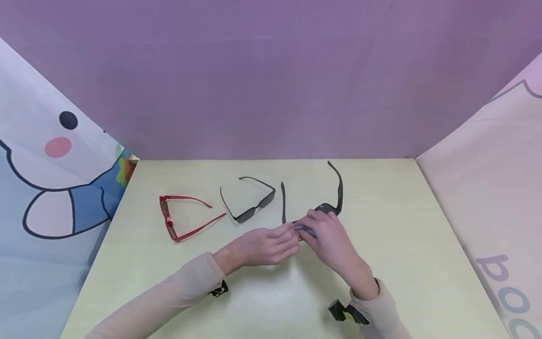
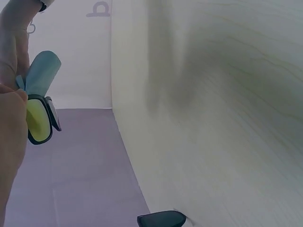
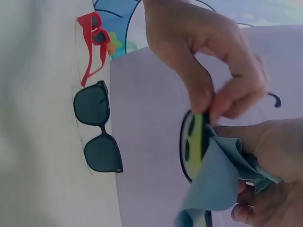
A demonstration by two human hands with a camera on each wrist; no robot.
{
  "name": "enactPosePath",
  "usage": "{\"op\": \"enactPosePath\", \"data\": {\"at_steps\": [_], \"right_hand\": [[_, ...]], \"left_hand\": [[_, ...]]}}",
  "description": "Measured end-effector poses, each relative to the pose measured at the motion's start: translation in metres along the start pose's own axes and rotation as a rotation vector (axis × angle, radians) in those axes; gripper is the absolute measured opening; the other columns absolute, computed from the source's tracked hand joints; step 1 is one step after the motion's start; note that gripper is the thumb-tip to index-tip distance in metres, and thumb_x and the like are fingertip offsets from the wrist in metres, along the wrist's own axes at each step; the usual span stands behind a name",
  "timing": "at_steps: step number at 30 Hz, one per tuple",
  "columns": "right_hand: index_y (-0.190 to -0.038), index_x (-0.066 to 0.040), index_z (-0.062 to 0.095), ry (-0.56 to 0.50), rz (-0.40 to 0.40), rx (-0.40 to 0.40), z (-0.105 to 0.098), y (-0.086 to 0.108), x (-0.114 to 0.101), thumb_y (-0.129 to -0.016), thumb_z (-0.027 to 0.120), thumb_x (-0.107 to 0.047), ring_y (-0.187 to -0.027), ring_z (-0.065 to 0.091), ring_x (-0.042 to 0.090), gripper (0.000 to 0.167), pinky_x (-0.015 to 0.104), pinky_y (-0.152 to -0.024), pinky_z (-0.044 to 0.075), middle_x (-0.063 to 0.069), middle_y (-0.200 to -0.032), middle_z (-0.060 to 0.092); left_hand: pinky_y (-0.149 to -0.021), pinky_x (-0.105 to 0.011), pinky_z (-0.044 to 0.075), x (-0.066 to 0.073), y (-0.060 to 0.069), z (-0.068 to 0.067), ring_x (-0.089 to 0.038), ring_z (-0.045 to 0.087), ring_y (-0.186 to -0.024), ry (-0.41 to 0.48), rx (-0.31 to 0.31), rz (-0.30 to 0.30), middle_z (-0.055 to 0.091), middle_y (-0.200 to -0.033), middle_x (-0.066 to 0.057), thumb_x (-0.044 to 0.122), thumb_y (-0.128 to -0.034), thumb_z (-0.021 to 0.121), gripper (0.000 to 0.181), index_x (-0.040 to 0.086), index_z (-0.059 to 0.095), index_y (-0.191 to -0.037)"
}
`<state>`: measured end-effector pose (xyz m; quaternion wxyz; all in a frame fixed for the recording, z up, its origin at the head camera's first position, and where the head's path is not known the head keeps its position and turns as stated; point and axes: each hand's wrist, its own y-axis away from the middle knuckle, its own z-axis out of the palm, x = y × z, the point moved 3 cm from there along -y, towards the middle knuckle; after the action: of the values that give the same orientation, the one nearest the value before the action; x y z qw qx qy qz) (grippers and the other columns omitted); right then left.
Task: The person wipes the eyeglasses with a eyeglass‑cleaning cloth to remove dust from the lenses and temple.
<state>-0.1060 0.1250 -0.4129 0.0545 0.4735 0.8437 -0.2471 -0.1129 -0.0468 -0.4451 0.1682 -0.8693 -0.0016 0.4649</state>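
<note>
My left hand (image 1: 268,247) pinches the frame of a pair of black sunglasses (image 1: 326,208) between thumb and fingers. In the right wrist view, one of its lenses (image 3: 193,149) has a yellow-green sheen. A blue-grey cloth (image 3: 213,177) is bunched in my right hand (image 1: 329,238), which holds it against the sunglasses. Both temples are unfolded and point away from me. The cloth and fingers hide much of the front frame. Held above the table, the sunglasses (image 2: 39,120) and part of the cloth (image 2: 43,73) also show in the left wrist view.
Another pair of black sunglasses (image 1: 247,215) lies unfolded on the pale table (image 1: 381,263), left of the held pair. Red-framed glasses (image 1: 171,229) lie farther left, temples pointing right. A purple panel (image 1: 271,94) stands behind the table, with printed cloth walls at both sides.
</note>
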Motion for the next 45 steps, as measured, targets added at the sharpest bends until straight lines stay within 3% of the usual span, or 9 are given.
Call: {"op": "enactPosePath", "data": {"at_steps": [8,16,22,28,31,35,41,45], "right_hand": [[-0.088,-0.014,0.078,0.064,0.034,0.043,-0.003,0.0,0.003,-0.085,0.084,-0.015,-0.075,0.059,0.017,0.007,0.033,-0.067,0.041,-0.004,-0.081,0.067],[-0.092,-0.012,0.079,-0.011,-0.001,0.012,-0.001,0.0,0.0,-0.084,0.084,-0.011,-0.073,0.059,0.014,0.009,0.029,-0.066,0.039,-0.005,-0.079,0.065],[-0.088,-0.011,0.077,0.066,0.034,0.061,-0.002,0.0,0.002,-0.085,0.084,-0.013,-0.072,0.059,0.017,0.008,0.033,-0.065,0.042,-0.003,-0.078,0.066],[-0.091,-0.01,0.078,-0.016,0.005,0.016,0.002,0.001,-0.003,-0.084,0.084,-0.009,-0.073,0.059,0.015,0.01,0.029,-0.065,0.041,-0.003,-0.08,0.066],[-0.091,-0.011,0.078,-0.008,0.032,0.016,0.001,0.002,-0.001,-0.085,0.084,-0.01,-0.073,0.059,0.015,0.009,0.03,-0.066,0.042,-0.003,-0.08,0.066],[-0.093,-0.009,0.077,-0.001,0.109,0.098,-0.006,0.005,0.01,-0.086,0.083,-0.011,-0.072,0.06,0.018,0.01,0.033,-0.066,0.044,0.001,-0.083,0.068],[-0.096,-0.002,0.076,-0.002,0.165,0.359,-0.024,0.007,0.03,-0.086,0.083,-0.007,-0.064,0.062,0.026,0.014,0.041,-0.056,0.052,0.01,-0.081,0.068],[-0.095,-0.004,0.076,0.038,0.179,0.4,-0.027,0.009,0.038,-0.086,0.083,-0.007,-0.063,0.065,0.026,0.011,0.043,-0.054,0.055,0.01,-0.08,0.068]], "left_hand": [[-0.107,-0.033,0.049,0.0,0.002,0.001,-0.017,0.065,-0.102,0.027,0.018,-0.024,0.069,-0.107,-0.001,0.005,-0.1011,0.045,0.019,0.01,0.063,-0.105],[-0.105,-0.033,0.05,-0.001,0.0,0.0,-0.019,0.065,-0.1,0.041,0.044,-0.047,0.069,-0.105,-0.003,0.008,-0.1009,0.044,0.019,0.008,0.063,-0.104],[-0.105,-0.033,0.05,-0.002,0.0,0.0,-0.018,0.066,-0.101,0.029,0.042,-0.047,0.07,-0.108,-0.004,0.01,-0.1017,0.045,0.019,0.008,0.064,-0.105],[-0.105,-0.033,0.051,0.001,0.0,0.0,-0.018,0.065,-0.1,0.039,0.056,-0.048,0.07,-0.105,-0.002,0.008,-0.1015,0.042,0.022,0.009,0.064,-0.104],[-0.104,-0.033,0.051,0.002,0.0,0.0,-0.018,0.066,-0.101,0.04,0.057,-0.047,0.07,-0.106,-0.002,0.009,-0.102,0.043,0.021,0.009,0.064,-0.104],[-0.104,-0.032,0.051,0.001,0.001,-0.002,-0.017,0.066,-0.099,0.05,0.062,-0.062,0.071,-0.105,-0.001,0.01,-0.1005,0.047,0.018,0.01,0.065,-0.104],[-0.104,-0.033,0.052,-0.003,0.001,-0.004,-0.016,0.066,-0.096,0.062,0.082,-0.073,0.071,-0.104,0.0,0.008,-0.0999,0.046,0.023,0.009,0.068,-0.107],[-0.104,-0.033,0.052,-0.004,0.0,-0.006,-0.016,0.067,-0.097,0.054,0.086,-0.06,0.072,-0.104,0.0,0.007,-0.1017,0.044,0.026,0.009,0.069,-0.108]]}}
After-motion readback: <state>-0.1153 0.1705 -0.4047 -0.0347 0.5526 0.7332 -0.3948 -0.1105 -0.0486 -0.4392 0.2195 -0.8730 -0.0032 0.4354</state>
